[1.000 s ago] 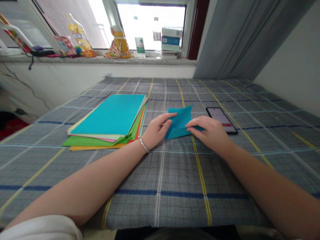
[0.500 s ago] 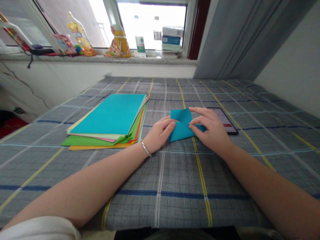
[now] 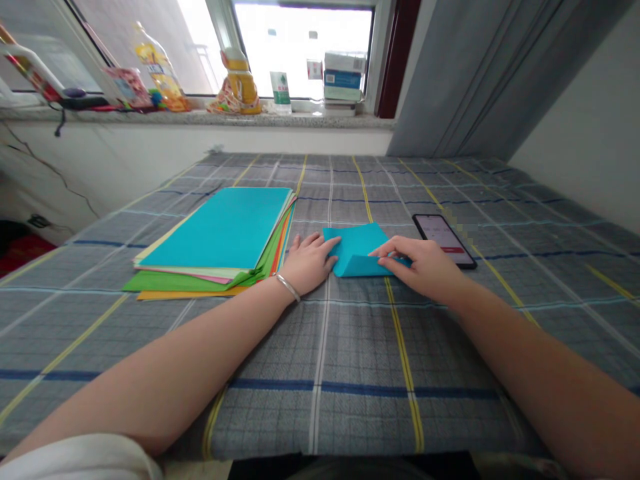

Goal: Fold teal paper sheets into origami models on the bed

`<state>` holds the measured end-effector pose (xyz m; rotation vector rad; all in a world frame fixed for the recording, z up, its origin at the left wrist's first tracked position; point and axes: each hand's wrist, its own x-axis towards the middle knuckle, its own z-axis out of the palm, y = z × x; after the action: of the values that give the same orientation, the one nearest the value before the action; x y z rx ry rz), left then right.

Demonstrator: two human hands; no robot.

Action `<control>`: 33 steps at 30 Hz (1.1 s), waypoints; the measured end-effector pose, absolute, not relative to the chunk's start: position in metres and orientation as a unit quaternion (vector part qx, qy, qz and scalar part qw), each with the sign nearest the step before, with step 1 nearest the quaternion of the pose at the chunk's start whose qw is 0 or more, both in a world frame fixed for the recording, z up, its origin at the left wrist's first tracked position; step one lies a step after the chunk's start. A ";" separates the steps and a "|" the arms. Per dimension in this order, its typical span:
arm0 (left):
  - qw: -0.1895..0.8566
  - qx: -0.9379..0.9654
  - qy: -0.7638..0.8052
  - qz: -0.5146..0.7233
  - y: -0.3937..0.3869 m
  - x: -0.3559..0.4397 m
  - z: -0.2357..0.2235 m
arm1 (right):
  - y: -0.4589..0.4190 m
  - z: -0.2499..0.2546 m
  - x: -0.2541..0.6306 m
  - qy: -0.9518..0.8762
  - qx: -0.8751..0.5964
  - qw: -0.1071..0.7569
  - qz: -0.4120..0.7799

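Note:
A folded teal paper sheet (image 3: 356, 245) lies flat on the checked cloth (image 3: 350, 347) in the middle of the view. My left hand (image 3: 306, 261), with a silver bangle at the wrist, presses its fingertips on the sheet's left edge, fingers held together. My right hand (image 3: 425, 267) rests on the sheet's right part, its fingers pinched on the lower fold. Both hands touch the same sheet.
A stack of coloured paper (image 3: 220, 237) with a teal top sheet lies left of my hands. A phone (image 3: 445, 240) with a lit screen lies just right of the sheet. Bottles (image 3: 240, 83) and boxes (image 3: 343, 83) stand on the windowsill. A grey curtain (image 3: 480, 73) hangs at the right.
The sheet's raised flaps have been laid down flat. My right hand came back from the sheet's top towards its lower right fold, uncovering the phone. My left hand shifted slightly left.

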<state>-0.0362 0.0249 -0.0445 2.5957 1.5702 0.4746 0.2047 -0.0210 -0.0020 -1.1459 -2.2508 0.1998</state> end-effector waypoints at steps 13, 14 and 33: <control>0.298 0.752 0.418 0.414 0.050 -0.040 -0.052 | -0.014 -0.006 0.204 -0.853 -0.395 0.335 0.068; 0.313 0.743 0.404 0.433 0.048 -0.038 -0.051 | -0.013 -0.007 0.203 -0.853 -0.383 0.354 0.036; 0.324 0.730 0.350 0.489 0.004 -0.016 -0.031 | -0.013 -0.013 0.188 -0.773 -0.462 0.423 -0.101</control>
<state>-0.0156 0.0035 -0.0313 1.9149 0.9188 1.2829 0.1881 -0.0132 -0.0126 -1.1553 -1.9356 -0.2524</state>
